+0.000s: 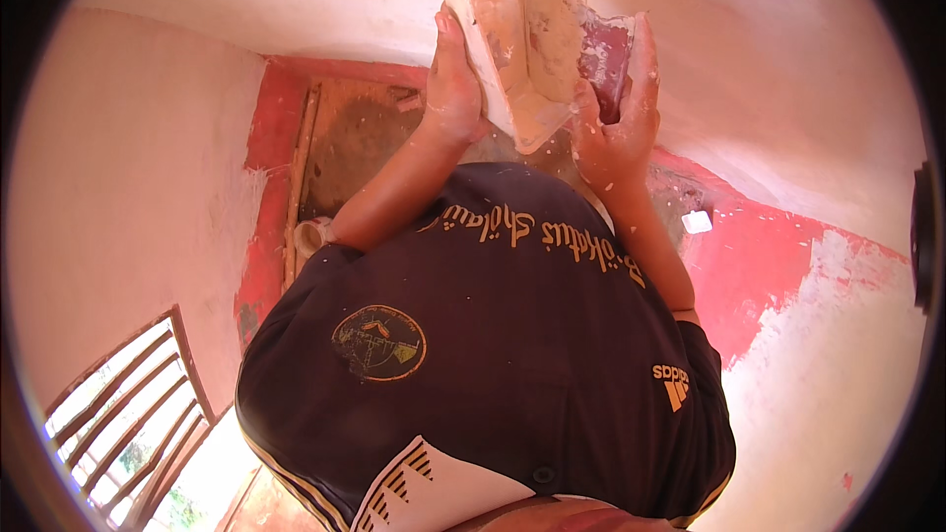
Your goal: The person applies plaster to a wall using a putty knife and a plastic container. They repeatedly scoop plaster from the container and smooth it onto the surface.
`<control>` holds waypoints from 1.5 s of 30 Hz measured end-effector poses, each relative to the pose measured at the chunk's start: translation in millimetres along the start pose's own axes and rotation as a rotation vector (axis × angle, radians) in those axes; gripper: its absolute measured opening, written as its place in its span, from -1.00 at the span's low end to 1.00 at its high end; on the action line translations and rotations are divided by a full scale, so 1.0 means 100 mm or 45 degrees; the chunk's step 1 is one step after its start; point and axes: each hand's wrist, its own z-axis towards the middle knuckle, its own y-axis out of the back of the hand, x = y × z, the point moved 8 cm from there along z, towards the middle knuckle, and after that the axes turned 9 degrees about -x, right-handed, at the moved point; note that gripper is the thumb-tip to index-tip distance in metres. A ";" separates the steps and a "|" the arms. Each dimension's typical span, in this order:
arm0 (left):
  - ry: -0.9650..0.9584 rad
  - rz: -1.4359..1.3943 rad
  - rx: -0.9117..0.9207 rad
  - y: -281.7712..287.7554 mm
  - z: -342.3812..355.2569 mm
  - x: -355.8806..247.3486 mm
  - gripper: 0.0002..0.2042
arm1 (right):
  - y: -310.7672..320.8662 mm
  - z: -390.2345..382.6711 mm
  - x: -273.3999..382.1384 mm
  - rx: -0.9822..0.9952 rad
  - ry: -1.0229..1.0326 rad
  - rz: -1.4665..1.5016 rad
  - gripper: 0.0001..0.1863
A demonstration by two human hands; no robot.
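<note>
My left hand grips the side of a pale rectangular plastic tub, its thumb hidden from view. The tub is tilted with its inside showing, and cream-coloured paste coats its walls and bottom. In my right hand is a flat dark-red scraper, pinched between thumb and fingers and smeared with pale paste. The scraper's left edge meets the tub's right rim; whether it reaches inside is hard to tell. Dried pale spots dot my right hand and forearm.
Pale plastered walls stand close around, with a red-painted band low down. A barred window is at lower left. On the brown floor lie a small white piece and a round whitish container.
</note>
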 end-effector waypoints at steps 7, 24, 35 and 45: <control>-0.059 -0.005 -0.128 0.21 -0.03 -0.04 -0.27 | -0.20 -0.09 0.04 0.123 0.058 0.091 -0.23; -0.501 0.560 -0.169 0.28 -0.23 -0.32 -0.32 | -0.17 -0.07 0.05 0.068 0.039 0.259 -0.23; -0.363 0.126 -0.297 0.30 -0.10 -0.01 -0.26 | -0.21 -0.13 0.04 0.298 0.116 0.284 -0.19; -0.927 0.365 -0.011 -0.29 -0.20 0.09 -0.37 | 0.14 0.21 -0.34 0.300 -0.621 0.945 -0.13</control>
